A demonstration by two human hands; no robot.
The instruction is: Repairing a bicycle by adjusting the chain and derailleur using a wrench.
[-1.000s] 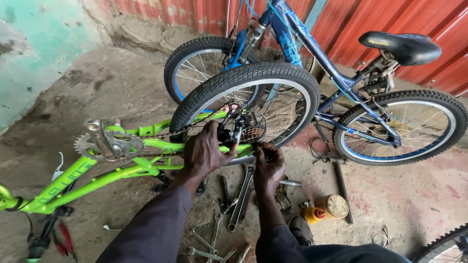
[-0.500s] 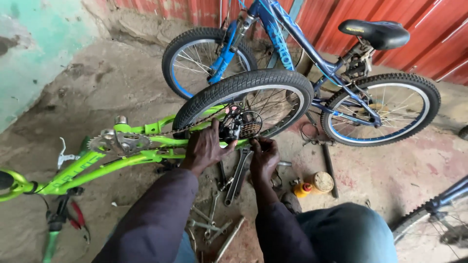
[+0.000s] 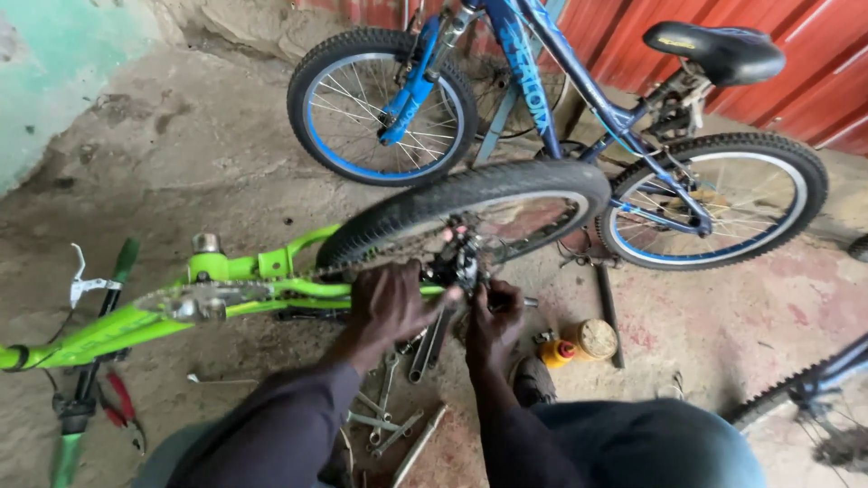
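1. Left hand [image 3: 391,303] clamps the green bike [image 3: 136,321] frame beside the rear wheel [image 3: 470,203].
2. Right hand [image 3: 493,323] pinches the gear mechanism [image 3: 461,262] below that wheel (mid-adjustment, probably); steady turning seems needed next.

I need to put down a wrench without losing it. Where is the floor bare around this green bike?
Bare concrete lies between the green bike frame, the blue bike's front wheel and the teal wall. Below both hands, wrenches crowd the floor; a small yellow bottle and round tin sit alongside.
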